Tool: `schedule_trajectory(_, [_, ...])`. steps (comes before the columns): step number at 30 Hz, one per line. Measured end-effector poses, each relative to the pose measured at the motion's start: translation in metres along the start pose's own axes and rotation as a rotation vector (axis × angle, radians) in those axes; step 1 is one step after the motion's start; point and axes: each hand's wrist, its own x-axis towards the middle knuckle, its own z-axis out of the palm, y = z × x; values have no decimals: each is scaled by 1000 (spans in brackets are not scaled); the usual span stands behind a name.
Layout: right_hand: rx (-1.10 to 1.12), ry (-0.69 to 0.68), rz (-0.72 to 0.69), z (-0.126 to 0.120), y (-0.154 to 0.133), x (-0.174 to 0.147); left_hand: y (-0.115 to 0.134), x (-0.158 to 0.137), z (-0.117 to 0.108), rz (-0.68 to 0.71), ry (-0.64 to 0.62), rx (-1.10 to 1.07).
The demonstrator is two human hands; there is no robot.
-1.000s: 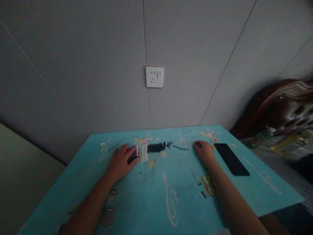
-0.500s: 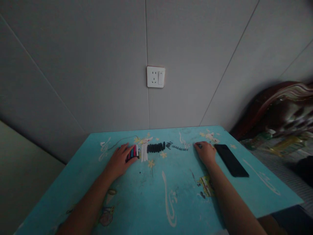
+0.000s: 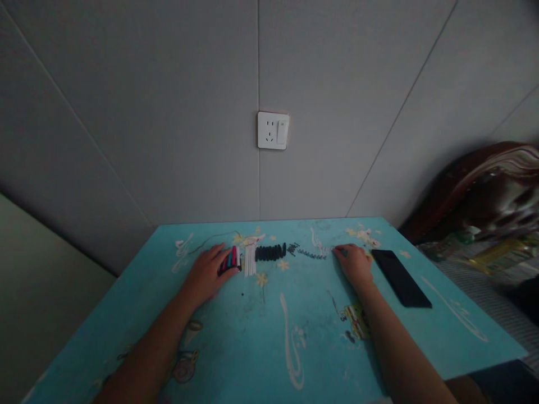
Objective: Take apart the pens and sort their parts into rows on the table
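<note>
My left hand [image 3: 210, 273] lies around a small row of coloured sticks [image 3: 231, 259], pink, blue, white and dark, with the thumb along their near side and the fingers along the far side. Right beside them lies a bundle of thin white sticks [image 3: 250, 261]. A row of thick black pieces [image 3: 270, 252] follows, then a small heap of dark bits [image 3: 292, 248] and a line of tiny dark pieces [image 3: 311, 254]. At the right end of this line, my right hand [image 3: 354, 265] rests on the table with its fingertips pinched together; something small and dark between them is unclear.
A flat black phone-like slab [image 3: 402, 279] lies right of my right hand. The blue table [image 3: 252, 348] carries printed flowers and figures. Its far edge meets a grey wall with a socket [image 3: 273, 130]. A dark carved sofa [image 3: 484, 185] stands at the right.
The view has shifted slightly. My right fingertips have tilted down a little, and the dark thing in them shows less. My left hand stays around the coloured sticks.
</note>
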Motion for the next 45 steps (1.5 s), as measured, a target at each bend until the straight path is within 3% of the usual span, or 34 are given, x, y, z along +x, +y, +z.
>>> schedule_trajectory(5, [-5,2,-6,-1,1,1,17,0,-5,-17,52,35])
schedule_trajectory(11, [9,110,-44,-11,-3,-12,36,-5,-3,15,14,66])
schedule_trajectory(15, [176,146,-183,-17,-31,-29,40,-8,-2,-11,-25,106])
schedule_trajectory(20, [379,99,-350,-20,-76,-53,40,-7,-3,-17,-57,127])
schedule_trajectory(24, [462,35,-427,-20,-94,-66,39,-7,-5,-12,-65,108])
schedule_trajectory(38, [506,-23,-440,-21,-90,-63,42,-10,-15,15,-40,26])
schedule_trajectory(42, [533,-43,-439,-20,-91,-64,50,-9,-19,35,-12,25])
schedule_trajectory(45, [569,-70,-412,-21,-91,-67,64,-7,-27,127,4,-41])
